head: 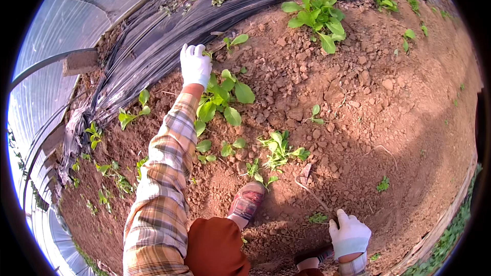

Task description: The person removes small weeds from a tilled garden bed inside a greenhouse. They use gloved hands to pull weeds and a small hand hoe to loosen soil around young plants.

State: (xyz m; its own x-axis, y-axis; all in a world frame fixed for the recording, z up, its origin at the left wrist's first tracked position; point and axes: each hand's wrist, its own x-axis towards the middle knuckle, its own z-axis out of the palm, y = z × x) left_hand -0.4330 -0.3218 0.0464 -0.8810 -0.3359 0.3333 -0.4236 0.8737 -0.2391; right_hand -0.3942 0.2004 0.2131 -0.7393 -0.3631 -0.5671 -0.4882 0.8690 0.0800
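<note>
My left hand (196,65), in a white glove, reaches forward to the edge of the black plastic sheeting (215,17). Its fingers curl downward, and a bit of green leaf (207,53) shows beside the fingertips; whether they grip it is hidden. Just below that hand grows a leafy green plant (220,97), and a seedling (235,41) stands to its upper right. My right hand (350,234), also gloved, is closed around the handle of a small hand hoe. The hoe's thin bent neck (312,195) leads to a blade (305,173) resting at the soil.
Loose greens (282,149) lie in a heap on the brown soil (383,122) beyond my shoe (247,201). A larger leafy plant (318,17) grows farther ahead. Clear plastic greenhouse film (76,19) with a curved support pipe (50,63) and a block (80,62) borders the left.
</note>
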